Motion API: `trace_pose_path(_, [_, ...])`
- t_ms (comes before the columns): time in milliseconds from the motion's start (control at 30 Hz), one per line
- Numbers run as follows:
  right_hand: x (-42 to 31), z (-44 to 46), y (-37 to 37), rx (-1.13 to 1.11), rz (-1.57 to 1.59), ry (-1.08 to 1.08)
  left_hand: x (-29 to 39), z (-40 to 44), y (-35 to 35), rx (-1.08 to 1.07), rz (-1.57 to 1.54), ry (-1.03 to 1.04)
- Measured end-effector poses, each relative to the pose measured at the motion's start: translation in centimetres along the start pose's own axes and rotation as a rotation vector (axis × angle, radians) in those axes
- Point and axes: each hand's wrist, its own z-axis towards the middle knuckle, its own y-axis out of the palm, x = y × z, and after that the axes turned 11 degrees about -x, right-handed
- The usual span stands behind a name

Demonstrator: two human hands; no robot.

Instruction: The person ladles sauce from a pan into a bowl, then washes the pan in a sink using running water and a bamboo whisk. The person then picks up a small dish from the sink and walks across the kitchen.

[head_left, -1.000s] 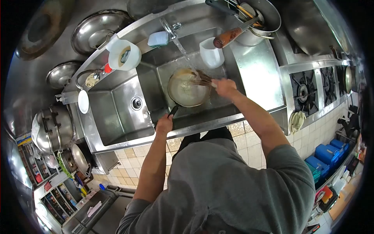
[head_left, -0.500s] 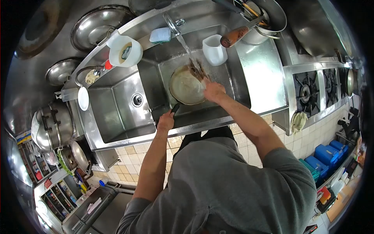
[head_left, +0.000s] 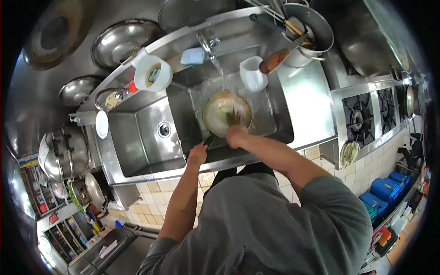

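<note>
A round pan (head_left: 216, 114) with a black handle is in the right sink basin (head_left: 185, 110). My left hand (head_left: 197, 154) is closed round the pan's handle near the sink's front edge. In my right hand (head_left: 236, 136) is a brown bristled brush (head_left: 234, 118), its bristles against the inside of the pan and blurred by motion. Water runs from the faucet (head_left: 205, 42) behind the pan and splashes in the basin. A white plastic jug (head_left: 253, 74) stands in the basin at the back right.
A blue sponge (head_left: 192, 56) and a white container (head_left: 153, 73) sit on the sink's back ledge. At the back right, a pot (head_left: 324, 39) holds utensils, a brown-ended one (head_left: 275, 60) jutting over the basin. Gas burners (head_left: 357, 119) are at the right.
My right hand has moved toward me with the brush, from the pan's back right side to its front. My left hand still holds the handle.
</note>
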Motion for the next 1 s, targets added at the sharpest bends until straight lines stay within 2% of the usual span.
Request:
trace_pose_path(67, [-1.0,-2.8,-2.3,-0.027,0.211,-0.146,0.6,-1.2,-0.3,0.053,0.000,0.028])
trace_pose_path(100, [-0.3,-3.3,-1.9,-0.021,0.218,-0.128,0.2,-1.4,0.0,0.051,0.005,0.047])
trace_pose_path(167, [2.5,-4.4,-1.7,0.050,1.377,-0.350,0.2,-0.9,-0.5,0.024,0.057,0.118])
trace_pose_path(200, [4.1,-4.3,-0.9,0.092,1.387,-0.330,0.7,-1.4,-1.0,0.003,0.136,0.176])
trace_pose_path(233, [5.6,-3.3,0.6,0.332,1.366,-0.357,-0.5,0.3,0.4,0.087,-0.036,0.126])
trace_pose_path(267, [6.7,-3.3,1.9,0.569,1.336,-0.379,-1.0,1.0,0.7,0.067,-0.079,0.195])
trace_pose_path(300, [7.7,-4.3,2.7,0.712,1.171,-0.232,-2.4,2.4,0.8,-0.081,0.034,0.288])
trace_pose_path(333, [8.6,-6.1,2.9,0.745,1.190,-0.209,5.8,-5.1,-3.7,-0.254,-0.405,-0.016])
trace_pose_path(400, [10.3,-11.7,3.0,0.539,0.752,0.053,7.2,-5.7,-4.4,-0.584,-1.093,0.032])
trace_pose_path(467, [12.0,-14.3,5.0,0.536,0.790,0.121,10.2,-7.7,-7.0,-0.795,-1.416,0.186])
trace_pose_path(533, [12.6,-16.1,5.8,0.439,0.538,0.078,14.7,-8.5,-9.4,-0.769,-1.454,0.299])
trace_pose_path(567, [12.4,-17.8,5.0,0.342,0.508,0.119,16.1,-7.5,-10.4,-0.830,-1.468,0.441])
trace_pose_path(600, [12.8,-17.3,5.6,0.346,0.520,0.127,18.5,-7.1,-11.7,-0.792,-1.466,0.519])
trace_pose_path(633, [13.0,-15.9,6.5,0.362,0.516,0.260,21.5,-6.1,-12.3,-0.606,-1.573,0.542])
trace_pose_path(667, [12.7,-14.1,7.2,0.370,0.499,0.380,21.9,-2.6,-14.3,-0.870,-1.524,0.588])
trace_pose_path(733, [12.6,-13.1,8.6,0.356,0.531,0.391,24.5,1.7,-16.7,-0.736,-1.459,0.599])
trace_pose_path(767, [12.8,-12.1,8.7,0.223,0.375,0.341,27.3,1.4,-17.9,-0.593,-1.501,0.443])
trace_pose_path(800, [11.7,-15.2,8.1,0.185,0.301,0.261,27.2,4.3,-18.9,-0.519,-1.345,0.520])
trace_pose_path(833, [10.9,-14.2,9.6,0.367,0.370,0.327,27.3,5.2,-19.8,-0.490,-1.310,0.525])
trace_pose_path(900, [10.7,-12.1,11.9,0.540,0.278,0.380,27.1,5.2,-19.9,-0.453,-1.287,0.524])
trace_pose_path(967, [10.9,-11.8,12.8,0.610,0.215,0.379,26.4,4.5,-19.9,-0.059,-1.065,0.537])
trace_pose_path(1000, [10.9,-12.2,12.9,0.821,0.290,0.304,24.9,4.8,-20.0,-0.049,-1.072,0.527])
